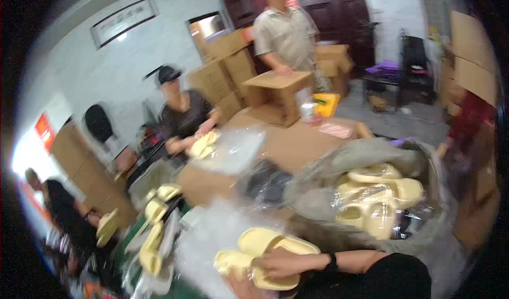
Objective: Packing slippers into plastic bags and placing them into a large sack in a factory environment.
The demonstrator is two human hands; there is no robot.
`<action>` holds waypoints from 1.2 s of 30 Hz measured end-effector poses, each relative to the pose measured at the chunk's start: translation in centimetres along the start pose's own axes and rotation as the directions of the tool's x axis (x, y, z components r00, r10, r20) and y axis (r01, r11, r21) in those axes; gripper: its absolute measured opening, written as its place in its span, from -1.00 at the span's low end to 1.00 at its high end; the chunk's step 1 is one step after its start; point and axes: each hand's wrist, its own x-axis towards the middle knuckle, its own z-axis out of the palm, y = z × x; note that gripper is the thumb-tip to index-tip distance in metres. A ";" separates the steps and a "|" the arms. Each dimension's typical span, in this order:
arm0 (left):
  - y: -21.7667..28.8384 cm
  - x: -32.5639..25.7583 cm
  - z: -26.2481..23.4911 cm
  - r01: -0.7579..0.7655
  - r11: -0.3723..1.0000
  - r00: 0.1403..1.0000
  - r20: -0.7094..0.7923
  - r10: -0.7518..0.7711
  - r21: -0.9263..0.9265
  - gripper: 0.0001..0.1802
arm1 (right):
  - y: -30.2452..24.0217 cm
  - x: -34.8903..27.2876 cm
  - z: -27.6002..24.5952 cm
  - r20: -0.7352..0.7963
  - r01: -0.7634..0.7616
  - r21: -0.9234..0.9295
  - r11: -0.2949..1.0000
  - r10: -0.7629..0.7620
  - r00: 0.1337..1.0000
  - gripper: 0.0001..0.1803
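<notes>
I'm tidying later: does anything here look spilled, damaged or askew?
Nothing looks clearly spilled or damaged, though blur limits detail. The yellow slide sandals piled at lower left look untidy, lying at mixed angles.

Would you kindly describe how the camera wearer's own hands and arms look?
The right hand is ungloved, with a narrow black wristband at its wrist; a black fabric sleeve covers that arm higher up. The left hand, seemingly ungloved too, is blurred and only partly visible; its wrist and any sleeve are out of view.
</notes>
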 end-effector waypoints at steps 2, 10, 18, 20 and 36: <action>1.3 0.3 1.1 0.039 0.999 0.999 0.009 -0.039 -0.037 -0.52 | 2.6 -0.4 2.0 -0.075 0.067 -0.021 0.998 -0.068 0.995 -0.63; 3.2 -2.2 0.8 -0.106 0.916 0.980 0.114 0.162 -0.388 -0.55 | 1.2 2.2 1.2 -0.221 0.017 -0.069 0.997 -0.032 0.975 -0.54; 4.2 -3.6 -0.5 0.044 0.837 0.999 0.051 -0.019 -0.545 -0.62 | 2.6 7.7 3.1 -0.170 0.140 -0.143 0.980 -0.163 0.972 -0.54; 3.7 -3.5 -0.8 0.127 0.813 0.991 0.041 -0.127 -0.568 -0.65 | 3.2 7.2 3.5 -0.016 0.022 0.592 0.806 -0.016 1.000 -0.57; 3.0 -1.3 -2.7 0.113 0.636 0.975 -0.039 -0.220 -0.763 -0.62 | -3.8 -1.0 -0.6 -0.090 0.001 -0.449 0.894 -0.046 0.995 -0.19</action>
